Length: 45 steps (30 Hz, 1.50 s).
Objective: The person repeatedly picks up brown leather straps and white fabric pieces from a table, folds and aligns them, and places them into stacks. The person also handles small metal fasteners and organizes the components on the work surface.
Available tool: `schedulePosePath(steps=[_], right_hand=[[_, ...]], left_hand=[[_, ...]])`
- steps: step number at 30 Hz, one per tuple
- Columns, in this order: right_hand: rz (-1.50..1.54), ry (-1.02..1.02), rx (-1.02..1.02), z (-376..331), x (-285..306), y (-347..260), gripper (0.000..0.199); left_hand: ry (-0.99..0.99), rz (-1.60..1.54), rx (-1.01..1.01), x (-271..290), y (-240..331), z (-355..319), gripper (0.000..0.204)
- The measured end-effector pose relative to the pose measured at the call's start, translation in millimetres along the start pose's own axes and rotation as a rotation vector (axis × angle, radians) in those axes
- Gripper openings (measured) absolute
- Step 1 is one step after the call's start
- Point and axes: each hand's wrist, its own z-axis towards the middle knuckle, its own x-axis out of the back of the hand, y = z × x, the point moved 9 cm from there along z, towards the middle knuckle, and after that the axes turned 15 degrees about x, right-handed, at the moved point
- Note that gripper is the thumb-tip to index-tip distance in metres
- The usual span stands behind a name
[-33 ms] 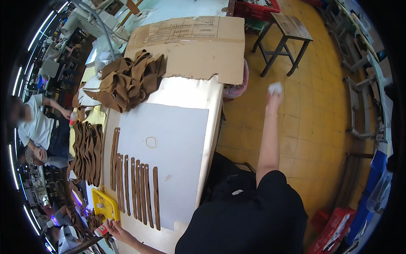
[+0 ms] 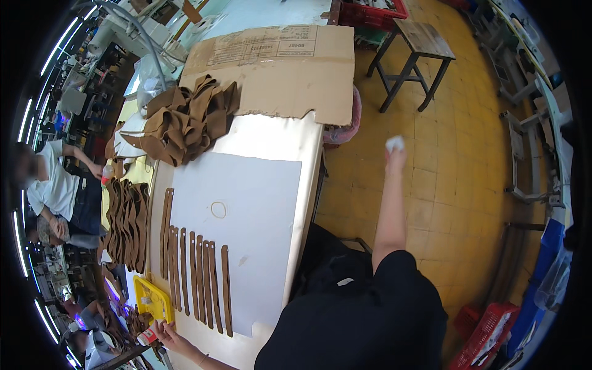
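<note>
My right hand (image 2: 395,161) is out over the floor at the end of my stretched arm. Its fingers are closed on a crumpled white wad (image 2: 394,143), perhaps cloth or tissue. At the table's lower left, my left hand (image 2: 165,333) is closed on a small red-and-white bottle (image 2: 147,336), beside a yellow tray (image 2: 137,290) with small items in it. Several narrow brown strips (image 2: 201,277) lie in a row on a pale grey sheet (image 2: 265,203). A thin ring-shaped loop (image 2: 219,210) rests above them.
A heap of brown pieces (image 2: 185,123) and a cardboard sheet (image 2: 290,80) cover the table's far end. Wavy stacked brown pieces (image 2: 126,222) stand at the left, near another person (image 2: 58,185). A wooden stool (image 2: 422,40) and red baskets (image 2: 484,339) stand on the floor.
My right hand with the white wad has shifted slightly nearer and to the left. My left hand stays by the yellow tray with the bottle.
</note>
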Motion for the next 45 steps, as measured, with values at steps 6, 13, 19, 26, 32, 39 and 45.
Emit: schedulePosePath(steps=[6,13,19,26,32,39,45], right_hand=[[-0.212,-0.185,-0.508,-84,-30,110,0.035],[-0.091,-0.297,-0.083,19,-164,7,0.029],[0.096,-0.385,0.427,-4,-283,-243,0.051],[0.205,-1.141,0.724,-314,-486,-374,0.037],[0.142,-1.426,0.958,-489,-575,-351,0.062],[-0.507,-1.489,1.316,-605,-602,-263,0.107],[-1.023,-1.346,1.587,-615,-601,-223,0.112]], left_hand=[[-0.012,0.008,-0.022,0,33,-15,0.035],[-0.022,-0.075,-0.001,4,11,-18,0.037],[0.072,-0.148,0.104,40,-29,-28,0.038],[0.184,-0.122,0.210,51,-56,-29,0.035],[0.289,-0.050,0.309,91,-94,-43,0.034],[0.364,-0.047,0.443,115,-129,-69,0.035],[0.342,-0.073,0.475,102,-140,-67,0.035]])
